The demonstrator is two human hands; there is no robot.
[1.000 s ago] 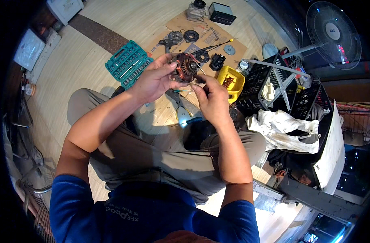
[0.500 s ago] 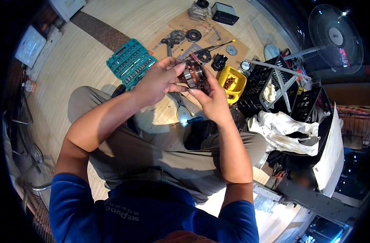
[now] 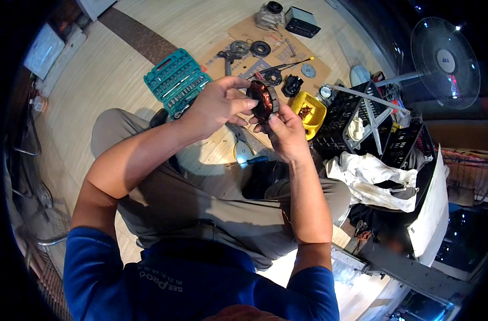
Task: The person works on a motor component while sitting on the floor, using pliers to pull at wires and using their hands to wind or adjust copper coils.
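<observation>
Between my hands is a motor stator (image 3: 265,100), a ring with copper windings inside and a metal outer rim, held up tilted above the floor. My left hand (image 3: 218,106) grips its left side, the thumb reaching toward the windings. My right hand (image 3: 287,132) holds the lower right rim, with the thumb in front and the fingers partly hidden behind. Below the hands, on the floor, lie pliers with yellow handles (image 3: 243,150) and a blue-handled screwdriver (image 3: 253,160).
A teal socket set (image 3: 175,80) lies unfolded at left. Cardboard (image 3: 214,63) beyond carries several dark motor parts. To the right stand a yellow container (image 3: 315,118) with small copper-coloured pieces, black crates (image 3: 337,131), a white cloth (image 3: 367,176) and a fan (image 3: 445,61).
The stator has been turned in my hands, so its face with the copper windings shows more now. My right hand has shifted slightly lower on the rim.
</observation>
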